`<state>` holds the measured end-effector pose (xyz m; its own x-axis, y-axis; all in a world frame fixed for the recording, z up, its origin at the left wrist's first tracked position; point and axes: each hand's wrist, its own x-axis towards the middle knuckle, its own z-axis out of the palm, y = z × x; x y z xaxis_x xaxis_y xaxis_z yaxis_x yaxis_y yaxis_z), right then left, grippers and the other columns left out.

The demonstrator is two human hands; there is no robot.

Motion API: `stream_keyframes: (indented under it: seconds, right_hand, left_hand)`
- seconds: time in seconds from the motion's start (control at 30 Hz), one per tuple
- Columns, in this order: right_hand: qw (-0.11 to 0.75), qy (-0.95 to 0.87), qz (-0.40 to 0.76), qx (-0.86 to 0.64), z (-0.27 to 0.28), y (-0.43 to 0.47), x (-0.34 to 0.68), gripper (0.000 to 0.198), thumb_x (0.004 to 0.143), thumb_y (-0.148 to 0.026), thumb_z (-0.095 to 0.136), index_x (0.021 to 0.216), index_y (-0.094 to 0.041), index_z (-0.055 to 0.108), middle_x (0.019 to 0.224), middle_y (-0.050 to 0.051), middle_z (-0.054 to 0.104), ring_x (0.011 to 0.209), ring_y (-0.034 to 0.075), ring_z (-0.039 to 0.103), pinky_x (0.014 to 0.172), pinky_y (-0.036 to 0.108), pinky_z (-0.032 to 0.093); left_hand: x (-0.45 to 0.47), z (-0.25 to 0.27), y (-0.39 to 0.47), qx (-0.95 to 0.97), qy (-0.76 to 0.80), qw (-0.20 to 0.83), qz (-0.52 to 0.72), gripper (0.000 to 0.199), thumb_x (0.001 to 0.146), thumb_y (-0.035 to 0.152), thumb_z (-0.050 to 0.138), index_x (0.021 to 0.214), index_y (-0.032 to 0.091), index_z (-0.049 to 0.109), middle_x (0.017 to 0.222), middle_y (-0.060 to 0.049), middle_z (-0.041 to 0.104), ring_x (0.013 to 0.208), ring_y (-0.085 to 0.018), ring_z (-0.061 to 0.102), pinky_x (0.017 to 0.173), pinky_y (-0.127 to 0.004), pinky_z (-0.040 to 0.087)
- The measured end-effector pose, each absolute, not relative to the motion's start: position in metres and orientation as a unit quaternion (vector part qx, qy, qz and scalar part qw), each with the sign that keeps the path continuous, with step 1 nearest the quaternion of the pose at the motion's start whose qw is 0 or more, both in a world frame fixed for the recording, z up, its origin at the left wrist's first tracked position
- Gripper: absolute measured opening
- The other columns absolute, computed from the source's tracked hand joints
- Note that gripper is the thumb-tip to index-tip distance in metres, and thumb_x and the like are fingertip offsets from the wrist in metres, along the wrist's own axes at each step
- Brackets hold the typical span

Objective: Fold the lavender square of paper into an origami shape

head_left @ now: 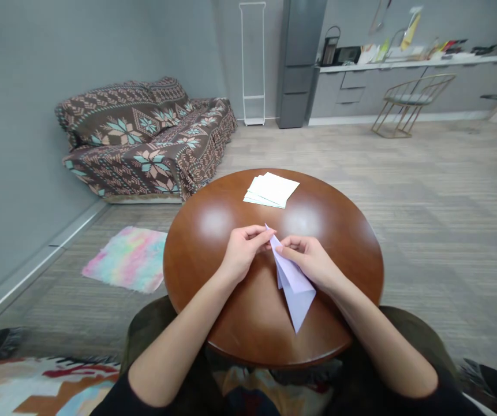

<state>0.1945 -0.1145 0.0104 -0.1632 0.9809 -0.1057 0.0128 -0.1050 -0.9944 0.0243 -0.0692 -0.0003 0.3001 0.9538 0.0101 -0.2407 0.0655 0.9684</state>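
Glossy round table [339,225], patterned sofa [144,136] beyond, fingers [264,236] of left hand [239,249] and right hand [312,259] closed on folded lilac paper [296,279]

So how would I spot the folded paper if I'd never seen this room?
Find the glossy, round brown table. Toward its near side, the left grip and right grip hold the folded paper. Unlike the flat, pale sheets farther back, it is lilac, creased and pointed.
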Motion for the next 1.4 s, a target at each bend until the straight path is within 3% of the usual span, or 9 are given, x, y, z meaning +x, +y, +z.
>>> stream_keyframes:
  seconds: [0.4,1.0,1.4]
  right_hand:
    - [0.437,-0.519,0.551,-0.486,0.0105,-0.1139,0.1945,0.033,0.078,-0.047,0.076,0.075,-0.016,0.067,0.063,-0.003,0.055,0.055,0.009,0.042,0.05,0.025,0.028]
    - [0.434,-0.502,0.562,-0.494,0.007,-0.1134,0.1959,0.031,0.075,-0.045,0.078,0.074,-0.016,0.066,0.061,-0.003,0.056,0.052,0.008,0.042,0.048,0.024,0.028]
    - [0.416,-0.507,0.566,-0.5,0.0115,-0.115,0.1965,0.028,0.078,-0.042,0.075,0.074,-0.016,0.065,0.06,-0.004,0.057,0.051,0.009,0.046,0.048,0.023,0.032]
  left_hand:
    - [0.023,0.0,-0.0687,0.503,0.352,0.631,0.475,0.021,0.075,0.036,0.084,0.079,0.015,0.08,0.072,-0.004,0.068,0.069,-0.012,0.057,0.071,-0.027,0.047]
    - [0.0221,-0.003,-0.0667,0.547,0.364,0.603,0.453,0.024,0.079,0.038,0.08,0.079,0.014,0.079,0.073,-0.004,0.067,0.071,-0.014,0.057,0.073,-0.03,0.048]
    - [0.0223,0.0035,-0.0661,0.483,0.35,0.643,0.48,0.02,0.073,0.032,0.084,0.079,0.013,0.079,0.076,-0.005,0.068,0.07,-0.013,0.058,0.072,-0.028,0.048]
